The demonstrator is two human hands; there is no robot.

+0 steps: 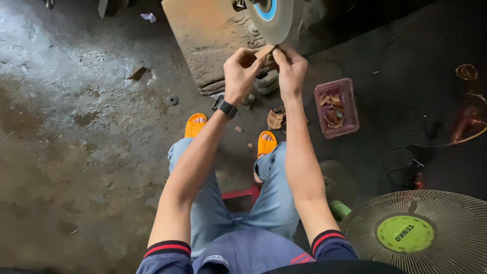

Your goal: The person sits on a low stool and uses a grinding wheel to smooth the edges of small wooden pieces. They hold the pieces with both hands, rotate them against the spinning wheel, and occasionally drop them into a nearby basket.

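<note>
Both hands (266, 68) pinch wood piece (264, 51) — touching grinding wheel (276, 20) edge.

Label, round, lime-green with dark lettering (405, 234): fixed at the hub of the electric fan's pale wire grille (446, 213), in the lower right corner of the view. Label, ring-shaped, blue around a white centre (268, 8): on the side face of the grey grinding wheel (280, 23), well apart from the fan, at the top edge. Watch face, small, dark, blank (227, 108): on the left wrist, between wheel and fan.
</note>
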